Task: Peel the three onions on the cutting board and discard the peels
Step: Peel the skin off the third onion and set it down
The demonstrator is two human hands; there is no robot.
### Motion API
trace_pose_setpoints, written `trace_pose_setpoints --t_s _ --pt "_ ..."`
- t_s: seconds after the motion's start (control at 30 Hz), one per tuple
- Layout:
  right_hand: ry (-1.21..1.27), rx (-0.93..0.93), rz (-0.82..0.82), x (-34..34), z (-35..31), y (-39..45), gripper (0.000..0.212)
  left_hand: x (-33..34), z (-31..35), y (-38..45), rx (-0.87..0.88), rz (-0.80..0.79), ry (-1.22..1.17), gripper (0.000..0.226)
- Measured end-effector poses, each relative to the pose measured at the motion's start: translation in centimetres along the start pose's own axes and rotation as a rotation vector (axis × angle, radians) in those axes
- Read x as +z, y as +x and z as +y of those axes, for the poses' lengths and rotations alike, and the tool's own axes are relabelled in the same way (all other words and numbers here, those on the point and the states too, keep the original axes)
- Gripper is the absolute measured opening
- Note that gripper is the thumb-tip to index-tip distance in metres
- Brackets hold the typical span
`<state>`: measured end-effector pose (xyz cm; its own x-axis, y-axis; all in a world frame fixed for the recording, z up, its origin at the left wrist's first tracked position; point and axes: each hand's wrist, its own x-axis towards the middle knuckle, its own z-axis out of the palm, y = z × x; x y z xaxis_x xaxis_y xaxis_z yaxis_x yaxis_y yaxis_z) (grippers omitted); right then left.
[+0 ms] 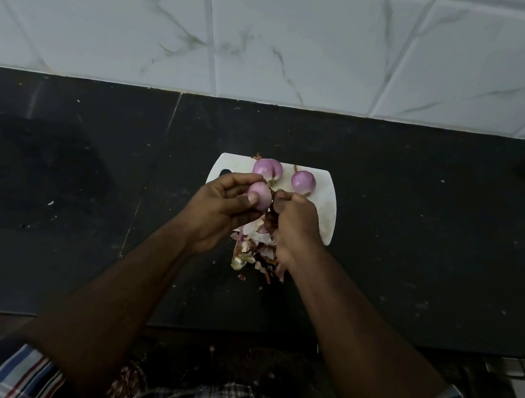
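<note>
Two peeled onions (267, 169) (303, 182) rest at the far edge of the cutting board (327, 206), while the left hand (218, 207) grips the third onion (259, 197), the right hand (295, 220) pinches its skin, and the peels (253, 253) await discarding.

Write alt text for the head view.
The left hand holds a pink onion over a white cutting board while the right hand pulls off its skin. Two peeled onions lie behind; peels pile in front.
</note>
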<state>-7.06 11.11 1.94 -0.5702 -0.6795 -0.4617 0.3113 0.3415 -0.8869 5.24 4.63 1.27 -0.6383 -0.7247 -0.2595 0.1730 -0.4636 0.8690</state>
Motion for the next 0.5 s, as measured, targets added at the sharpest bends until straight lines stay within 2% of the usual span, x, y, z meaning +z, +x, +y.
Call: trace_pose_setpoints --t_s 0.07,0.2,0.37,0.43,0.5 --pt "0.138 0.051 -0.091 -0.3 -0.4 -0.4 0.022 -0.3 0.3 0.0 -0.008 -0.027 -0.045 0.041" --pt "-0.120 -0.182 -0.099 -1.6 -0.6 -0.4 0.019 -0.9 0.7 -0.1 -0.018 -0.061 -0.093 0.037" --pt "-0.147 -0.306 -0.061 -2.0 -0.9 0.1 0.022 -1.3 0.5 -0.3 -0.044 -0.074 -0.155 0.039" --pt "-0.259 -0.383 -0.090 -1.9 -0.7 0.1 0.020 -0.9 0.6 -0.2 -0.041 -0.069 -0.147 0.042" --pt "-0.378 -0.488 -0.046 -1.5 -0.3 -0.2 0.018 -0.4 0.6 -0.1 -0.040 -0.054 -0.121 0.044"
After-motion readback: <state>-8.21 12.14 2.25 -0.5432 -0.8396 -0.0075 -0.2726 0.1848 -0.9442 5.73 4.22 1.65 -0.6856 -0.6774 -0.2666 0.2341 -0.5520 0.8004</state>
